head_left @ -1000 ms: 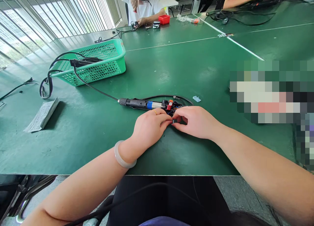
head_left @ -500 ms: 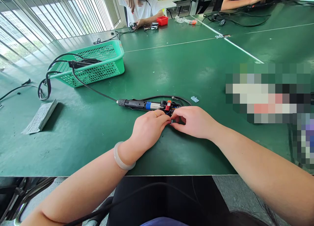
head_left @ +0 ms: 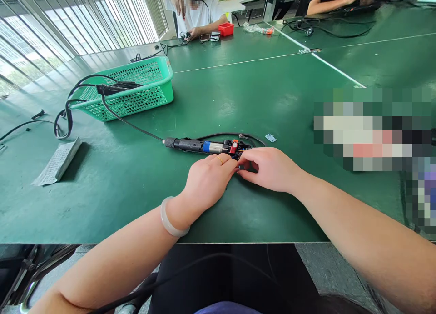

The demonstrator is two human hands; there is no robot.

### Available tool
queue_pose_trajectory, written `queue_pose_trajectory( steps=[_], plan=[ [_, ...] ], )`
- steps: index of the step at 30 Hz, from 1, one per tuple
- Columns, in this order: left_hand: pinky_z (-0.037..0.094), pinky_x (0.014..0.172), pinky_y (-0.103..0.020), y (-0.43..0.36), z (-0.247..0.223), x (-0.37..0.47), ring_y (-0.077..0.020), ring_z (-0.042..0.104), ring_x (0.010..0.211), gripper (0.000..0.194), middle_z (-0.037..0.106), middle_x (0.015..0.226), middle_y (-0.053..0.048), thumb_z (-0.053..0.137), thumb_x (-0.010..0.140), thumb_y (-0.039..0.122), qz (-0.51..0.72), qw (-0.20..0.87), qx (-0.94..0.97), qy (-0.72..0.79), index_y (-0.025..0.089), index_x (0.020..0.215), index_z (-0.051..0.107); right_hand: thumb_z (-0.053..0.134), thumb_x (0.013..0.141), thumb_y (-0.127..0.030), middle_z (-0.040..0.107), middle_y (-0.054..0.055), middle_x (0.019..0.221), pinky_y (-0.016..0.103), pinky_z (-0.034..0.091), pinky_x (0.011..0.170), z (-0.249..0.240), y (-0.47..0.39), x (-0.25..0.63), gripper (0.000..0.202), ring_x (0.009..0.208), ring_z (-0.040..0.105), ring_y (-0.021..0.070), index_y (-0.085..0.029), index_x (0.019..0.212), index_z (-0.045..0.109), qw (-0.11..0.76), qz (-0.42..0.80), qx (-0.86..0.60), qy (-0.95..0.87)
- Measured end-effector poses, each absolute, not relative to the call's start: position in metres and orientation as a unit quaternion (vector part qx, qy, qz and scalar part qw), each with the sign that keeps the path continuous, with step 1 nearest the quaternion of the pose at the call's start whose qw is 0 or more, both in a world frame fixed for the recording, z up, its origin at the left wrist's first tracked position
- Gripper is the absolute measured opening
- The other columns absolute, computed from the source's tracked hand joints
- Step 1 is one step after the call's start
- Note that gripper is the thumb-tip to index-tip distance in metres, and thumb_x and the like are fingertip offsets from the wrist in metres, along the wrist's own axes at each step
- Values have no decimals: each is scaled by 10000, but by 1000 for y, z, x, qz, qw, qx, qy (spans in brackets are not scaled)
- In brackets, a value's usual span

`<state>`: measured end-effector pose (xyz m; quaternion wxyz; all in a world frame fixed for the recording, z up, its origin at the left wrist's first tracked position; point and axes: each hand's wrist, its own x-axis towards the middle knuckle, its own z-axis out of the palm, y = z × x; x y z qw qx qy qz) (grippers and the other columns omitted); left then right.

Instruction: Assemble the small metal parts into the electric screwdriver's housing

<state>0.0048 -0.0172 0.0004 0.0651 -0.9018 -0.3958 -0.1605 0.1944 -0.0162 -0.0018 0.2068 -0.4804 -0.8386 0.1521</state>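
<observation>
A black corded tool with a blue band and a red part lies across the green table, its casing open at the right end. My left hand and my right hand meet just in front of that end. Their fingertips pinch a small black part between them, close to the tool's exposed inside. A pale bangle circles my left wrist. A small light-blue piece lies on the table just beyond my right hand.
A green mesh basket with black cables stands at the back left; the tool's cord runs to it. A flat grey pad lies at the left. Other people work at the far side, by a red tray. A blurred patch covers the right.
Both hands stay pinched together at the tool's right end, with only slight finger shifts. The view has barely moved.
</observation>
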Motion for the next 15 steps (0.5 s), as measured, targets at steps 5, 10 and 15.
queue_pose_trajectory(
  steps=[5, 10, 15],
  plan=[
    [390, 585, -285, -20, -1, 4, -154, 577, 731, 203, 654, 827, -12, 436, 937, 210, -149, 115, -907, -377, 214, 868, 627, 593, 789, -283, 634, -4, 724, 262, 387, 579, -3, -17, 195, 86, 649, 560, 143, -201, 802, 615, 210, 147, -476, -841],
    [433, 641, -283, -20, -3, 3, -156, 605, 759, 198, 700, 891, -11, 473, 927, 233, -178, 101, -904, -374, 240, 933, 671, 603, 785, -279, 640, -3, 734, 258, 388, 582, -4, -16, 196, 82, 649, 563, 140, -204, 811, 622, 219, 150, -473, -840],
    [488, 740, -290, -16, -1, 0, -173, 652, 858, 196, 725, 994, -14, 546, 896, 321, -212, 22, -879, -427, 254, 993, 703, 621, 774, -276, 636, -7, 726, 250, 375, 578, -2, -16, 197, 82, 645, 555, 134, -204, 812, 634, 224, 160, -482, -832]
  ],
)
